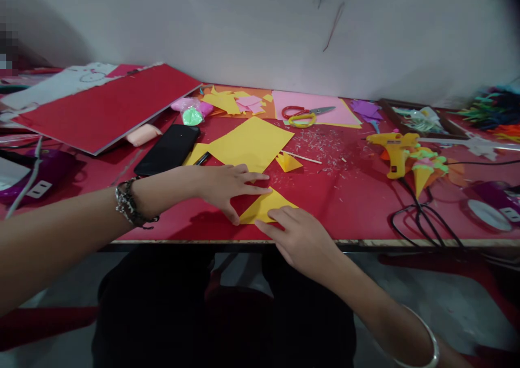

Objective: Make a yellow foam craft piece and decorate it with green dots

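Observation:
A yellow sheet of paper folded into a triangle [260,208] lies flat near the table's front edge. My left hand [227,189] has its fingers spread, with the thumb at the triangle's left corner and a fingertip by its top. On the right part of the paper rest the bent fingers of my right hand [296,232], pressing it down; whether they also pinch it I cannot make out. Just beyond lies a larger yellow sheet [252,143], with a small folded yellow piece [288,162] and a thin white stick [303,157] beside it.
Left of the sheets are a black phone [166,150], a pen [202,159] and a large red board [109,105]. Scissors [304,116] lie on pink paper [317,105] at the back. A yellow glue gun [394,151] with a looped black cable stands right, near a paper flower cone [422,175].

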The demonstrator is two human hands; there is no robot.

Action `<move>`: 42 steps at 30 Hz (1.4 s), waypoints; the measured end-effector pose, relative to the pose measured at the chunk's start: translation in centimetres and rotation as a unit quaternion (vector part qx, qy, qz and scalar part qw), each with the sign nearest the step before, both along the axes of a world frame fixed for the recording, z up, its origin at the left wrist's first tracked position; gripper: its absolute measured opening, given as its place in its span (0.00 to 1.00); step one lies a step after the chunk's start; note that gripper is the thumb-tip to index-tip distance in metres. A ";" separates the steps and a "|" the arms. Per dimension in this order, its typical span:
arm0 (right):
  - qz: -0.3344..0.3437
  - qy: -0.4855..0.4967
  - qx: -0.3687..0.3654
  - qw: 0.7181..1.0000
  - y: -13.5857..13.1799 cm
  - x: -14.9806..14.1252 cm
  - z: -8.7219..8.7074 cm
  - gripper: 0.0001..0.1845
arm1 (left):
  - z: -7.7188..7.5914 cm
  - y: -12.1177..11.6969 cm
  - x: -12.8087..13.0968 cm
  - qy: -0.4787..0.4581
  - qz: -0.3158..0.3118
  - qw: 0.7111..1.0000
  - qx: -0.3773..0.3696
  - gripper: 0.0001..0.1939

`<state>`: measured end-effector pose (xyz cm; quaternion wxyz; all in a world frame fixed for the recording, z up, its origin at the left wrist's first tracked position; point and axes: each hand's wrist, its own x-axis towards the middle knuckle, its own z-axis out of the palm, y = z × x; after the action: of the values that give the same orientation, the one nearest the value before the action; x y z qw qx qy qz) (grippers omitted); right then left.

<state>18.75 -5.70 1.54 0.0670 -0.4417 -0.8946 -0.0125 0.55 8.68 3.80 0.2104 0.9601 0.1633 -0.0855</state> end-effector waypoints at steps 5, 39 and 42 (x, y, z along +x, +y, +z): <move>-0.036 0.013 -0.004 0.999 -0.8 2.5 0.2 0.18 | 0.1 0.0 0.0 0.036 -0.012 0.999 0.019 0.41; -0.237 0.131 -0.025 0.962 -0.5 2.2 0.0 0.26 | -1.4 -6.1 2.7 -0.153 0.212 0.961 0.092 0.40; -0.233 0.230 -0.071 0.942 0.0 2.0 0.5 0.27 | -2.0 -6.4 2.9 -0.220 0.250 0.940 0.072 0.35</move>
<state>20.73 -5.73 2.08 0.2350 -0.6321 -0.7254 0.1380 3.45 2.25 1.75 0.1856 0.8959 0.3531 0.1954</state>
